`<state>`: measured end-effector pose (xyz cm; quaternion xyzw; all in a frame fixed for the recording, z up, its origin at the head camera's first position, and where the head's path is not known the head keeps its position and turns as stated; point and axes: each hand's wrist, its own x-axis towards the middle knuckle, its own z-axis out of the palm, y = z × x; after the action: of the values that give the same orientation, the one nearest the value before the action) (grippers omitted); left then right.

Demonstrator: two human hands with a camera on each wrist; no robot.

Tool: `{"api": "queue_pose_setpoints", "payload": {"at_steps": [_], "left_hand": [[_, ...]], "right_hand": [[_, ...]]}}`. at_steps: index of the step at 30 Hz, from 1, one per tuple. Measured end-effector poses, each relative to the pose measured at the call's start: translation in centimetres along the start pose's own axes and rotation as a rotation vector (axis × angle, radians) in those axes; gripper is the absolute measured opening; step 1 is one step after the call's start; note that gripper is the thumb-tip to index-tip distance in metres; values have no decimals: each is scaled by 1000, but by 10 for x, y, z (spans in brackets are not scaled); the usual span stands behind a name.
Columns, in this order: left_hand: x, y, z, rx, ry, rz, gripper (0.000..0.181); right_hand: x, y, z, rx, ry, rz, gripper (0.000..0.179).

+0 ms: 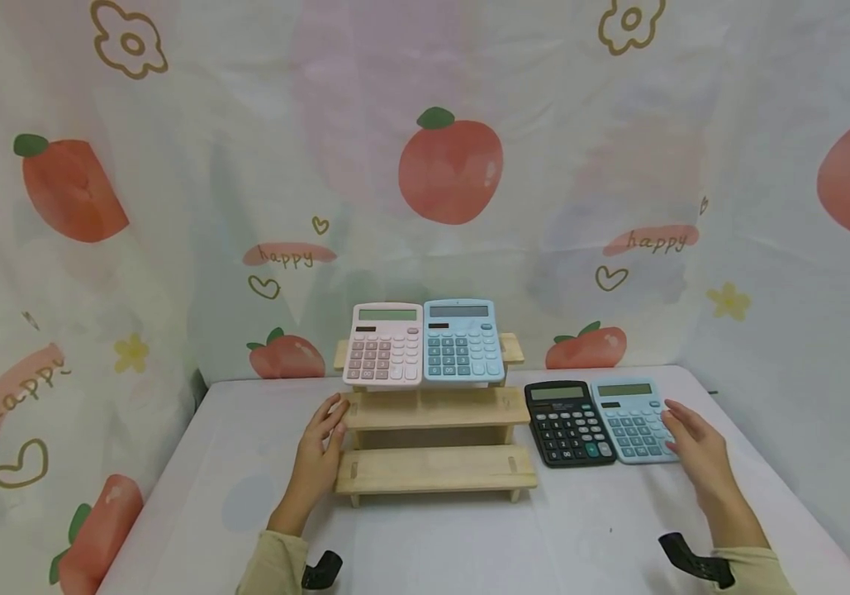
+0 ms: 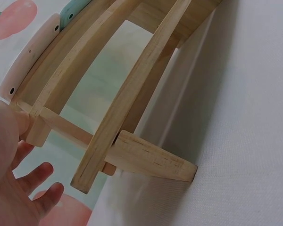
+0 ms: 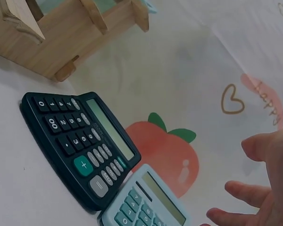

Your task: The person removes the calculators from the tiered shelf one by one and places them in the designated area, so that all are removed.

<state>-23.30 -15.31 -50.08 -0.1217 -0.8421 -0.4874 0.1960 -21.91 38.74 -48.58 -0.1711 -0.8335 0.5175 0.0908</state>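
Observation:
A three-tier wooden rack (image 1: pixel 435 469) stands on the table. On its top tier a pink calculator (image 1: pixel 383 345) and a light blue calculator (image 1: pixel 462 343) lean side by side. My left hand (image 1: pixel 315 459) is at the rack's left side, touching the end of the middle plank, its lower fingers spread in the left wrist view. Right of the rack, a black calculator (image 3: pixel 80 146) and a second light blue calculator (image 1: pixel 634 423) lie next to each other on the table. Beside that blue one is my right hand (image 1: pixel 701 453), fingers loosely extended and holding nothing.
A white cloth covers the table (image 1: pixel 439 545). Patterned fabric walls (image 1: pixel 529 273) with printed fruit and "happy" lettering rise behind it and on both sides. Black straps (image 1: pixel 695 562) show at both wrists.

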Motion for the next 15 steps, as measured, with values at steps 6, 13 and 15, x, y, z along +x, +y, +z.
{"api": "queue_pose_setpoints", "payload": {"at_steps": [6,13,15], "left_hand": [[0,0,0,2,8,20,39],[0,-1,1,0,12,25,39],[0,-2,1,-5,12,23,39]], "right_hand": [[14,18,6,-34,-26,-67,72],[-1,-4,17,-42,-84,-109,69],[-9,-14,20,-42,-91,-129,67]]}}
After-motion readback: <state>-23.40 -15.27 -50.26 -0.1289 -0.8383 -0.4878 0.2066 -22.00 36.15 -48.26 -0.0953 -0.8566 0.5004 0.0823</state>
